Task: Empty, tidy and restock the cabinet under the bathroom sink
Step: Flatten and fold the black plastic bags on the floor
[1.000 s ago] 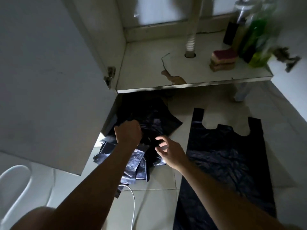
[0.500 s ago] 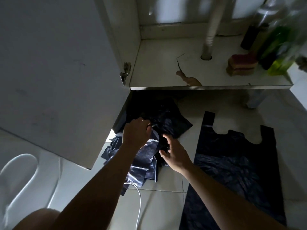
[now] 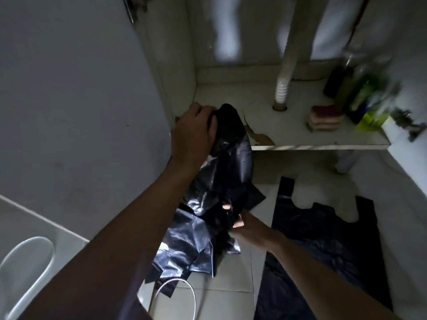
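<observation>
Bottles [image 3: 365, 95] at the right of the cabinet [image 3: 300, 147]: motion-smeared green and dark shapes, labels unreadable. Hinge [image 3: 410, 125] beside them also blurred.

Left hand [image 3: 194, 132] grips the top of the black plastic bags [image 3: 221, 181], fingertips hidden behind the plastic. Right hand [image 3: 248, 227] pinches the lower folds, most fingers buried.

Drain pipe [image 3: 283, 88] cut off by the top edge. Flat bag [image 3: 323, 250] on the floor and white cable [image 3: 191, 294] run out at the bottom edge. Toilet seat [image 3: 30, 262] clipped at the left.
</observation>
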`<act>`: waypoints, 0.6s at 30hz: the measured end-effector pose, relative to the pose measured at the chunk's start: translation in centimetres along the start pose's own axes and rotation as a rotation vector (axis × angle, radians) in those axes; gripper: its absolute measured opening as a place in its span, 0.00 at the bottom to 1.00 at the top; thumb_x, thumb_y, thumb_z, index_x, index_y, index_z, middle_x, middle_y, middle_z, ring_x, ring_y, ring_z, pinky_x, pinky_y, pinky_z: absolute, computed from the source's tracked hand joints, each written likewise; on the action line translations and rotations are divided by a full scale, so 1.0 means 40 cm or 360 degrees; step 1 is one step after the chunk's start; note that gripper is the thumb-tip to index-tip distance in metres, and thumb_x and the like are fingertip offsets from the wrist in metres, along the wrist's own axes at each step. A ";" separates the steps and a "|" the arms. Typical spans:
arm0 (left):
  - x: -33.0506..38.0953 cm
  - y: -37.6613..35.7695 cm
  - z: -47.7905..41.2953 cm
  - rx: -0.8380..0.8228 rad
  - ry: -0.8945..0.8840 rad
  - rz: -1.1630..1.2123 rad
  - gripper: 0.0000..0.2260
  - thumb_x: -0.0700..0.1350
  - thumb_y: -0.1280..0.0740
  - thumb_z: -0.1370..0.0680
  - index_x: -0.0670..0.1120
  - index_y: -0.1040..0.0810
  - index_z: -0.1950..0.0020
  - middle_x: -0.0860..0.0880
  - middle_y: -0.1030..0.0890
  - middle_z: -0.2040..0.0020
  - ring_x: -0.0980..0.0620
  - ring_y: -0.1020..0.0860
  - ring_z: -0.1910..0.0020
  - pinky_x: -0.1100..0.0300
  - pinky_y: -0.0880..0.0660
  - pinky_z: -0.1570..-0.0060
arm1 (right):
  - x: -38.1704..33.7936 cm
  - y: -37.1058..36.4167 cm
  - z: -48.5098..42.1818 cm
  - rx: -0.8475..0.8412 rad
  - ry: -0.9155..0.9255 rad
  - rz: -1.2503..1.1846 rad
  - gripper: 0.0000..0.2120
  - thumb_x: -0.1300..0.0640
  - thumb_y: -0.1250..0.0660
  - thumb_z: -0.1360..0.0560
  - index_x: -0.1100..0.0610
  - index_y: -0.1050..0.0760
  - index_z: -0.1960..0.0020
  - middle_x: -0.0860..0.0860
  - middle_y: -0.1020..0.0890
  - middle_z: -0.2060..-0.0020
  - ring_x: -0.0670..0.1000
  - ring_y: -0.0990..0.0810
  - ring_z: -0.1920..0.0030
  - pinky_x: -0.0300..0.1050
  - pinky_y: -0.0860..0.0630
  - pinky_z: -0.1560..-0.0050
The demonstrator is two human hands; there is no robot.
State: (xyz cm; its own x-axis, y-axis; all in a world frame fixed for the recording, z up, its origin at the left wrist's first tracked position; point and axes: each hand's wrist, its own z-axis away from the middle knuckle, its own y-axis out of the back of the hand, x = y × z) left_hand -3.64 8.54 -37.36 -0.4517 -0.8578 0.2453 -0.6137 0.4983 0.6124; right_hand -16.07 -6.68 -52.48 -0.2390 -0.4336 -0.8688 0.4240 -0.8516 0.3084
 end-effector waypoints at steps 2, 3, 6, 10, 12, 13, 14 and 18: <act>0.039 0.019 -0.045 -0.0032 -0.0051 0.0020 0.09 0.47 0.36 0.21 0.47 0.18 0.46 0.46 0.21 0.52 0.45 0.20 0.59 0.55 0.25 0.65 | -0.041 0.086 0.036 -0.0102 0.0042 -0.0095 0.37 0.58 0.24 0.27 0.43 0.39 0.27 0.45 0.27 0.34 0.42 0.24 0.42 0.28 0.25 0.52; 0.063 0.028 -0.071 -0.0057 -0.0061 0.0047 0.10 0.47 0.37 0.21 0.46 0.18 0.46 0.46 0.20 0.52 0.44 0.20 0.59 0.53 0.24 0.64 | -0.071 0.132 0.057 -0.0086 0.0069 -0.0129 0.37 0.55 0.22 0.29 0.41 0.39 0.29 0.43 0.28 0.34 0.41 0.24 0.41 0.30 0.25 0.51; 0.125 0.042 -0.137 -0.0168 -0.0077 0.0178 0.11 0.48 0.37 0.21 0.46 0.18 0.46 0.44 0.19 0.53 0.42 0.20 0.56 0.48 0.23 0.58 | -0.152 0.255 0.112 0.0295 0.0187 -0.0374 0.39 0.50 0.19 0.34 0.42 0.37 0.31 0.40 0.28 0.35 0.38 0.26 0.42 0.31 0.25 0.48; 0.229 0.051 -0.217 -0.0364 -0.0207 0.0366 0.11 0.52 0.33 0.23 0.47 0.16 0.50 0.47 0.16 0.58 0.48 0.19 0.58 0.53 0.24 0.57 | -0.242 0.387 0.160 0.1106 0.0434 -0.0653 0.53 0.42 0.17 0.40 0.43 0.43 0.24 0.45 0.32 0.29 0.45 0.29 0.33 0.46 0.25 0.36; 0.291 0.058 -0.245 -0.0420 -0.0177 0.0526 0.08 0.52 0.30 0.23 0.49 0.16 0.52 0.50 0.16 0.60 0.52 0.19 0.60 0.59 0.25 0.58 | -0.261 0.451 0.200 0.1297 0.0507 -0.0440 0.38 0.42 0.19 0.37 0.46 0.31 0.31 0.45 0.23 0.37 0.45 0.23 0.38 0.45 0.23 0.41; 0.316 0.061 -0.255 -0.0434 -0.0162 0.0591 0.08 0.52 0.29 0.24 0.49 0.15 0.53 0.51 0.16 0.61 0.53 0.20 0.61 0.61 0.27 0.59 | -0.271 0.479 0.220 0.1336 0.0526 -0.0308 0.26 0.46 0.21 0.32 0.49 0.24 0.37 0.44 0.18 0.45 0.46 0.19 0.44 0.44 0.21 0.45; 0.337 0.064 -0.264 -0.0440 -0.0159 0.0628 0.08 0.53 0.28 0.25 0.49 0.15 0.53 0.51 0.17 0.62 0.54 0.20 0.62 0.62 0.27 0.59 | -0.275 0.510 0.239 0.1385 0.0530 -0.0201 0.16 0.49 0.24 0.28 0.51 0.19 0.42 0.45 0.16 0.51 0.48 0.17 0.48 0.46 0.19 0.48; 0.372 0.075 -0.303 -0.0862 -0.0142 0.0624 0.12 0.55 0.21 0.33 0.50 0.17 0.59 0.50 0.19 0.64 0.56 0.22 0.64 0.65 0.26 0.63 | -0.244 0.632 0.355 0.1703 0.0358 -0.0100 0.08 0.56 0.31 0.23 0.54 0.18 0.45 0.50 0.16 0.51 0.48 0.18 0.54 0.40 0.24 0.57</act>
State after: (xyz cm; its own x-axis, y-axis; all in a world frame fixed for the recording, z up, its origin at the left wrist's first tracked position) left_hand -4.34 -4.28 -22.77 -0.6408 -0.6010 0.4776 0.0076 0.6171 0.7868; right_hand -15.43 -28.17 -30.69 -0.0225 -0.4093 -0.9121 -0.5876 -0.7327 0.3433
